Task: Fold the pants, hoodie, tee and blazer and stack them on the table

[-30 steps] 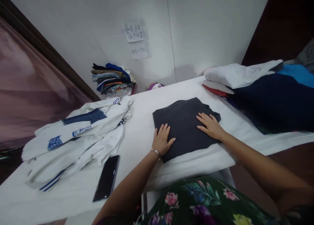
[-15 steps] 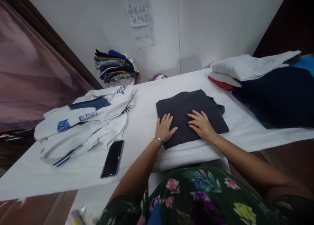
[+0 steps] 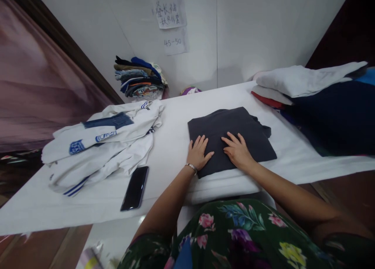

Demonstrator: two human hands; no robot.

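A dark grey folded garment point(image 3: 225, 122) lies flat on the white-covered table in front of me, a bit of loose cloth showing at its right edge. My left hand point(image 3: 199, 153) rests palm down on its near left part, fingers stretched out and thumb apart. On the middle of the cloth lies my right hand point(image 3: 238, 149), with its fingers spread and nothing gripped. A silvery bracelet point(image 3: 191, 168) circles my left wrist.
A white jacket point(image 3: 102, 151) with blue stripes and lettering spreads over the left side. Near it lies a black phone point(image 3: 134, 189). Clothes are stacked point(image 3: 140, 79) by the wall, and a larger pile point(image 3: 331, 112) stands at right. Handwritten papers point(image 3: 172, 18) hang on the wall.
My right hand has slid slightly to the left over the dark garment. My left hand stays on the cloth, and the whole view has shifted a little.
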